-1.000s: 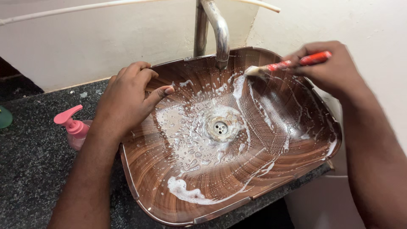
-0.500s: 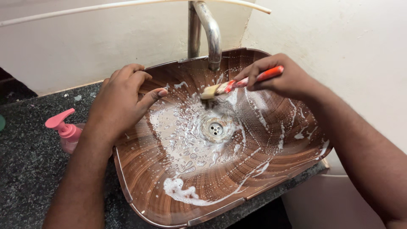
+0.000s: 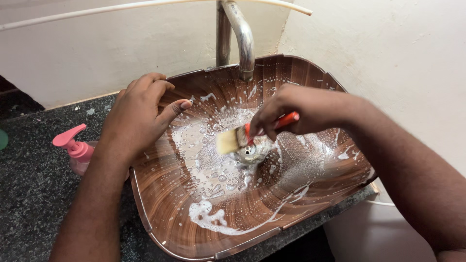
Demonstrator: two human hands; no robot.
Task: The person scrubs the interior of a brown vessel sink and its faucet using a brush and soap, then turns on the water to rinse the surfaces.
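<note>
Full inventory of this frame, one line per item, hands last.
sink: 1, brown wood-grain, set on the counter, streaked with white foam
drain: 1, metal, middle of the sink, partly behind the brush
tap: 1, silver metal, at the back rim, spout over the sink
brush: 1, red handle with pale bristles, bristles just left of the drain
soap pump: 1, pink, on the counter left of the sink, partly behind the left arm
counter: 1, dark speckled stone, under the sink
pipe: 1, white, along the wall at the top
green thing: 1, at the far left edge, cut off, cannot tell what
left hand: resting on the sink's left rim
right hand: gripping the brush handle over the sink
</note>
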